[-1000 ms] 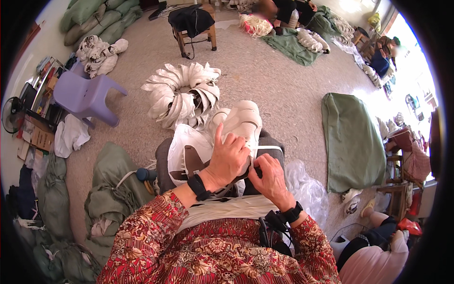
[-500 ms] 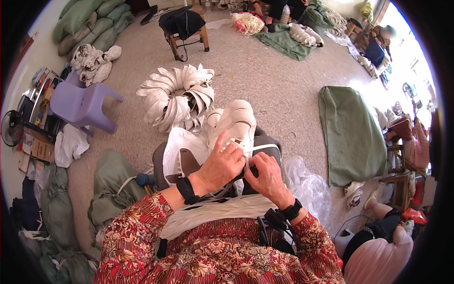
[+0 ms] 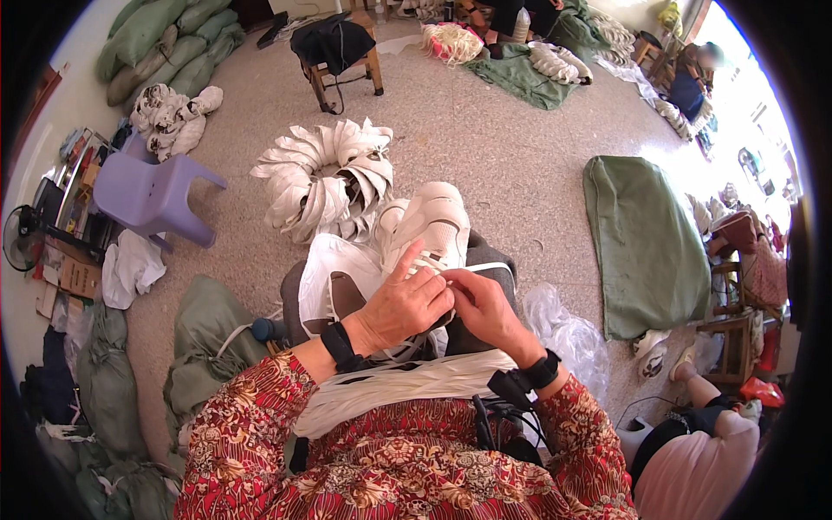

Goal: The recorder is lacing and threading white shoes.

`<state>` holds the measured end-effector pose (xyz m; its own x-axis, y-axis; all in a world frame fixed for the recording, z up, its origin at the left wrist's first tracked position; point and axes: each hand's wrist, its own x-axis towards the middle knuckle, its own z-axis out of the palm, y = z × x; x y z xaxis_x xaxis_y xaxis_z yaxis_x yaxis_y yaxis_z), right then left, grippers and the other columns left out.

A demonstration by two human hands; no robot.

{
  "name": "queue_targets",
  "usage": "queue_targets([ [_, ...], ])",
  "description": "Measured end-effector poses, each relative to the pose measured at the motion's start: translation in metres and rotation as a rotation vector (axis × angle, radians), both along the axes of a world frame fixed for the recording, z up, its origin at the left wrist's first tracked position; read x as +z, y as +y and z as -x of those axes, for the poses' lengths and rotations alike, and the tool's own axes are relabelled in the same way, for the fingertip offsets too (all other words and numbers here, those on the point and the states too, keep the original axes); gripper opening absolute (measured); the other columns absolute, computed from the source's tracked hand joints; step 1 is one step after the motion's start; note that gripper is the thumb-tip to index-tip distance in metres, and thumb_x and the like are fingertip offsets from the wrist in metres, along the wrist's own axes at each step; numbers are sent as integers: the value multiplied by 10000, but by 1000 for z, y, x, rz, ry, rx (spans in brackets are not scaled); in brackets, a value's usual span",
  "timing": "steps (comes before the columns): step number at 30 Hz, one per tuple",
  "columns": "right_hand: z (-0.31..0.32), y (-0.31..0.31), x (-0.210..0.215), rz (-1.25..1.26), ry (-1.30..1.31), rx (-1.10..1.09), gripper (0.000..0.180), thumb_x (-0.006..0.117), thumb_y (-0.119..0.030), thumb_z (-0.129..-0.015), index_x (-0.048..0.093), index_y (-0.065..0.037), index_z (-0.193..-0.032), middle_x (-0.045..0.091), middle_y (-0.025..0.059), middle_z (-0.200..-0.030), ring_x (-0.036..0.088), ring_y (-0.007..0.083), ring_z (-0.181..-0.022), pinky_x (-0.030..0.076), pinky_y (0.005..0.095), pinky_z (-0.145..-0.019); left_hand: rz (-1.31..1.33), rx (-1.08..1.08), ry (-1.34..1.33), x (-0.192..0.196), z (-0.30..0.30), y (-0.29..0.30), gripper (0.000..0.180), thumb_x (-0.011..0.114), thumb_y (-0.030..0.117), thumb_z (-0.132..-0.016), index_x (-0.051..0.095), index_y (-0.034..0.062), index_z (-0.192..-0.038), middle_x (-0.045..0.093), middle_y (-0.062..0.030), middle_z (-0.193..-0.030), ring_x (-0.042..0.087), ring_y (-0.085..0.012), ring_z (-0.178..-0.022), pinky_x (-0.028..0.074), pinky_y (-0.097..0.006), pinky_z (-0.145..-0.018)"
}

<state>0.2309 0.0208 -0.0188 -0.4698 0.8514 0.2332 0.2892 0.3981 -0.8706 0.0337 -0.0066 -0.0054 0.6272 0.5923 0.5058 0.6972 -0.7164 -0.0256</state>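
Shoe: white shoe upper (image 3: pixel 431 227) on the lap, toe pointing far.
Left hand (image 3: pixel 400 305): fingers pinched on its lace area.
Right hand (image 3: pixel 484 305): pinched alongside, touching.
Tip: I'd keep the pull snug and even.

Purple plastic stool (image 3: pixel 154 195), ring of white shoe uppers (image 3: pixel 322 178), green cloth (image 3: pixel 646 243), wooden stool (image 3: pixel 340 54), green sacks (image 3: pixel 169 43)

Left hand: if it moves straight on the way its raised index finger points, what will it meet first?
Most likely the white shoe just beyond the left hand; the fingertip looks almost on its upper, though depth is unclear.
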Motion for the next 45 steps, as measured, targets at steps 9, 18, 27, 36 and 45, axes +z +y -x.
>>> queue_targets([
  [9,-7,39,9,221,-164,378,163,604,-99,-929,670,17,-1022,693,128,-774,673,216,-685,522,358,-646,39,-84,40,5,3,-1,103,629,121,-837,639,90,-935,571,-17,-871,610,-179,-910,305,-576,-1181],
  [18,-12,22,13,418,-142,264,166,674,-133,-930,677,18,-1001,618,22,-773,557,93,-714,475,266,-669,642,171,-392,3,49,2,273,725,141,-826,624,64,-1067,619,-94,-947,609,-292,-955,436,-428,-915],
  [27,3,16,26,17,-134,93,125,690,-50,-870,671,-9,-986,587,104,-829,594,201,-666,485,323,-620,555,272,-473,15,36,0,258,725,125,-855,620,45,-1076,614,-74,-946,611,-235,-914,478,-354,-829],
  [36,14,25,21,-425,-290,137,188,705,19,-770,632,-34,-935,592,129,-1045,576,348,-979,480,429,-880,1463,460,-1797,1,7,-83,508,711,213,-948,499,-28,-1342,598,-92,-1244,579,-157,-1140,490,-303,-967],
  [45,41,27,38,-465,-281,240,138,667,-22,-818,616,-48,-943,594,105,-1015,557,324,-1013,443,424,-872,1507,364,-2074,-8,-2,-83,256,660,249,-991,606,91,-1186,605,22,-1071,570,-111,-984,492,-315,-921],
])
